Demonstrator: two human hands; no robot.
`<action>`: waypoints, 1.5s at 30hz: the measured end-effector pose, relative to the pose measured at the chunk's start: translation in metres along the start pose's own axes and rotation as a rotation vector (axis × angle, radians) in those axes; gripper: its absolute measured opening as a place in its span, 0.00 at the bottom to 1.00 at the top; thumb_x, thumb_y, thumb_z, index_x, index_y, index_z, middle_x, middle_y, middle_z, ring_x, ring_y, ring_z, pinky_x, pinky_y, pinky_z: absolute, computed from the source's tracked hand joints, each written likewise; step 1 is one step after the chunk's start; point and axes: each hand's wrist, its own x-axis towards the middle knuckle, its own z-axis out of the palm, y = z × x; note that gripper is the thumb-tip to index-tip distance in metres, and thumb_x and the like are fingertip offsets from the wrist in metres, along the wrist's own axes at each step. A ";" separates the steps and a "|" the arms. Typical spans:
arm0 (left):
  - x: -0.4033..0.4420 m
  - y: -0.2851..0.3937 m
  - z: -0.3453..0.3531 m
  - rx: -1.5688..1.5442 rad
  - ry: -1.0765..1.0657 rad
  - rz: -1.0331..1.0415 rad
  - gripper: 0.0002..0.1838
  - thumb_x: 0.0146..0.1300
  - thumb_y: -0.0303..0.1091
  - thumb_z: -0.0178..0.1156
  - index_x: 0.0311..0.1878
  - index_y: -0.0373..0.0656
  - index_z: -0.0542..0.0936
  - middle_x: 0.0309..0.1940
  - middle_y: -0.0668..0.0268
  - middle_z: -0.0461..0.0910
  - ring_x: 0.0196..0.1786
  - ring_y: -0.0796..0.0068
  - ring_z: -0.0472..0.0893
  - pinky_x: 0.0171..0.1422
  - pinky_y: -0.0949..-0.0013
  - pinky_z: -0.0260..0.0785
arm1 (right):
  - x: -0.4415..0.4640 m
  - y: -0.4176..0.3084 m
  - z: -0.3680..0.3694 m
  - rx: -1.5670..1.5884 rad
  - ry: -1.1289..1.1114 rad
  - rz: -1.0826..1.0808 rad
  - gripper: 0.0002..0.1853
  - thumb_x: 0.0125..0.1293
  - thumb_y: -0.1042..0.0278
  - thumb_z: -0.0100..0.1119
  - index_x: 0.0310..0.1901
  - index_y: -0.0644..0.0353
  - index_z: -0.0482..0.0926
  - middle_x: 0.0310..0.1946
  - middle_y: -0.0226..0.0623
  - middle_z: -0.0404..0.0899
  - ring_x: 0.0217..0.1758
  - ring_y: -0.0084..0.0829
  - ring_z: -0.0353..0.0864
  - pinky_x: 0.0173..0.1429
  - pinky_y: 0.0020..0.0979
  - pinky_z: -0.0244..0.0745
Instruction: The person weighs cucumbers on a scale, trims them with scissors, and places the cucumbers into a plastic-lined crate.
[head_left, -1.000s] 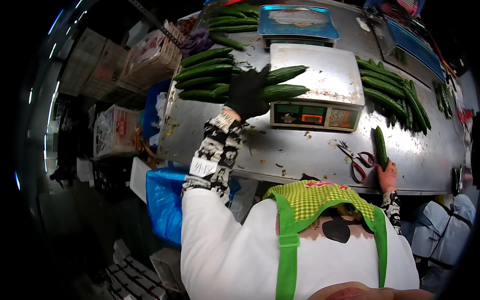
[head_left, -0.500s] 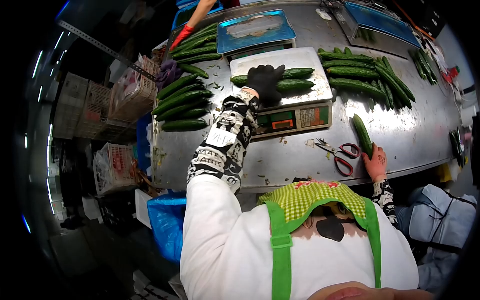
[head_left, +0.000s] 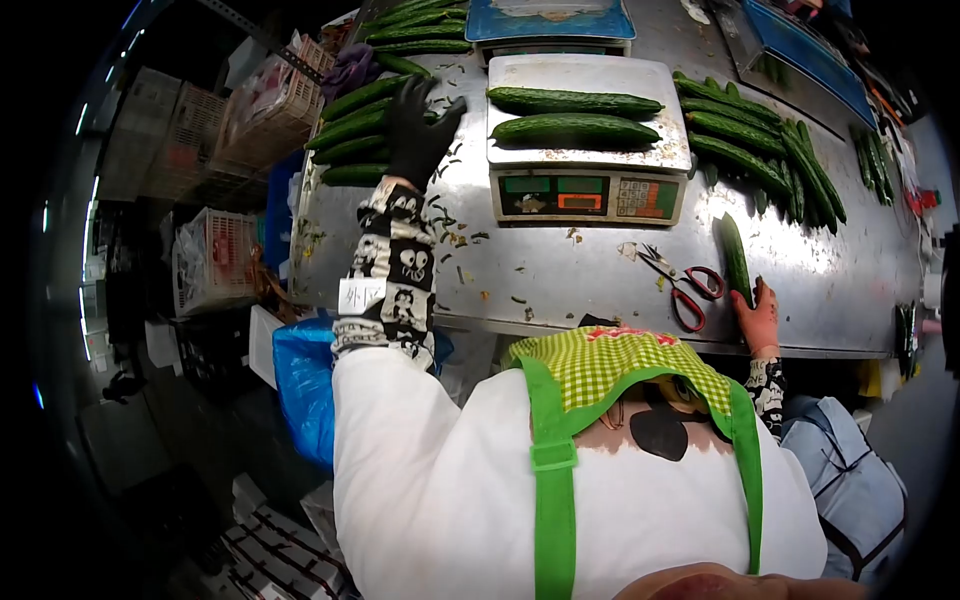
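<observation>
My left hand point(head_left: 418, 132), in a black glove, reaches over a row of cucumbers point(head_left: 350, 128) at the table's left side. Its fingers and thumb are spread, with nothing gripped. Two cucumbers point(head_left: 575, 131) lie side by side on the white plate of a digital scale point(head_left: 590, 200). In an orange-red glove, my right hand point(head_left: 758, 315) is closed around the lower end of a single cucumber point(head_left: 735, 252), which points away from me. Scissors with red handles point(head_left: 688, 290) lie just left of that hand.
A pile of cucumbers point(head_left: 745, 140) lies right of the scale. Behind it stands another scale with a blue tray point(head_left: 550, 22). More cucumbers point(head_left: 420, 32) are at the back left. Green scraps dot the metal table point(head_left: 560, 285). Plastic crates point(head_left: 215, 260) and a blue bag point(head_left: 300, 385) stand left.
My left hand has left the cucumbers on the scale and moved left to the row there. My right hand keeps its cucumber. The view has shifted, and another person's red-gloved hand is out of sight.
</observation>
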 end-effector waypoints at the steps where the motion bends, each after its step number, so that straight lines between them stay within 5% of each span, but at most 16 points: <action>1: -0.014 -0.010 -0.003 -0.391 -0.043 -0.340 0.22 0.56 0.39 0.76 0.50 0.38 0.82 0.46 0.54 0.83 0.45 0.56 0.85 0.49 0.60 0.79 | 0.005 -0.003 -0.004 -0.013 0.038 -0.041 0.36 0.63 0.52 0.71 0.66 0.67 0.72 0.55 0.51 0.78 0.60 0.49 0.77 0.64 0.44 0.73; 5: -0.100 -0.011 -0.013 -0.144 0.156 -0.358 0.14 0.56 0.32 0.74 0.43 0.37 0.82 0.38 0.57 0.83 0.36 0.61 0.85 0.41 0.65 0.78 | 0.033 -0.060 -0.036 0.055 0.151 -0.226 0.35 0.62 0.57 0.72 0.65 0.68 0.73 0.55 0.51 0.78 0.60 0.49 0.77 0.65 0.43 0.72; 6: -0.121 0.003 -0.019 -0.167 0.108 -0.481 0.16 0.56 0.34 0.72 0.46 0.38 0.83 0.41 0.55 0.83 0.42 0.56 0.84 0.47 0.59 0.78 | 0.042 -0.079 -0.045 0.078 0.173 -0.282 0.35 0.61 0.58 0.73 0.65 0.67 0.73 0.55 0.51 0.78 0.60 0.49 0.77 0.65 0.43 0.71; 7: -0.149 -0.004 -0.018 0.096 0.021 -0.243 0.24 0.55 0.38 0.71 0.55 0.41 0.81 0.49 0.52 0.81 0.53 0.49 0.81 0.57 0.52 0.74 | 0.050 -0.106 -0.058 0.097 0.153 -0.327 0.35 0.60 0.59 0.74 0.66 0.66 0.72 0.56 0.51 0.78 0.61 0.49 0.76 0.66 0.43 0.71; 8: -0.176 -0.003 -0.009 0.063 0.021 -0.332 0.31 0.54 0.41 0.71 0.62 0.43 0.78 0.56 0.50 0.78 0.62 0.46 0.75 0.65 0.48 0.68 | 0.058 -0.132 -0.067 0.115 0.132 -0.373 0.36 0.59 0.60 0.74 0.66 0.65 0.72 0.57 0.51 0.77 0.62 0.49 0.76 0.66 0.42 0.71; 10: -0.210 0.019 -0.006 0.196 0.000 -0.400 0.36 0.54 0.48 0.73 0.66 0.45 0.75 0.64 0.50 0.72 0.68 0.44 0.69 0.69 0.43 0.62 | 0.077 -0.164 -0.067 0.086 0.190 -0.531 0.38 0.56 0.60 0.76 0.68 0.62 0.71 0.61 0.51 0.75 0.64 0.50 0.74 0.67 0.43 0.71; 16: -0.264 0.073 -0.008 0.405 -0.145 -0.522 0.42 0.56 0.58 0.70 0.71 0.47 0.71 0.71 0.50 0.67 0.76 0.42 0.59 0.79 0.39 0.46 | 0.123 -0.286 -0.073 0.092 0.049 -0.951 0.51 0.48 0.52 0.80 0.73 0.61 0.64 0.68 0.54 0.68 0.71 0.54 0.68 0.74 0.45 0.64; 20: -0.263 0.086 -0.009 0.448 -0.165 -0.494 0.42 0.57 0.58 0.68 0.70 0.46 0.71 0.70 0.48 0.67 0.77 0.40 0.58 0.79 0.36 0.46 | 0.159 -0.339 -0.036 -0.216 -0.068 -1.018 0.62 0.43 0.44 0.79 0.77 0.60 0.55 0.75 0.59 0.57 0.78 0.58 0.57 0.81 0.50 0.51; 24: -0.265 0.088 -0.010 0.490 -0.221 -0.480 0.46 0.56 0.61 0.67 0.73 0.45 0.69 0.73 0.49 0.65 0.78 0.42 0.58 0.79 0.39 0.47 | 0.197 -0.378 -0.003 -0.278 -0.413 -0.977 0.61 0.43 0.47 0.76 0.77 0.61 0.55 0.65 0.56 0.70 0.67 0.55 0.70 0.70 0.49 0.66; 26: -0.270 0.086 -0.007 0.452 -0.258 -0.528 0.46 0.59 0.62 0.65 0.74 0.43 0.68 0.74 0.46 0.64 0.79 0.41 0.55 0.81 0.37 0.41 | 0.197 -0.388 -0.002 -0.348 -0.380 -0.969 0.57 0.44 0.49 0.74 0.75 0.62 0.58 0.57 0.53 0.76 0.61 0.54 0.74 0.64 0.49 0.71; 36: -0.259 0.090 -0.020 0.488 -0.435 -0.585 0.46 0.61 0.60 0.63 0.76 0.42 0.64 0.75 0.44 0.61 0.79 0.39 0.54 0.81 0.37 0.39 | 0.180 -0.385 -0.014 -0.322 -0.424 -0.885 0.54 0.45 0.51 0.72 0.74 0.63 0.60 0.56 0.53 0.77 0.59 0.49 0.78 0.65 0.44 0.69; 45: -0.252 0.097 -0.031 0.576 -0.476 -0.534 0.44 0.65 0.59 0.58 0.77 0.42 0.62 0.75 0.45 0.61 0.79 0.40 0.55 0.81 0.37 0.39 | 0.189 -0.212 -0.098 -0.004 -0.088 -0.641 0.53 0.43 0.54 0.72 0.71 0.73 0.62 0.53 0.56 0.79 0.56 0.49 0.80 0.63 0.40 0.76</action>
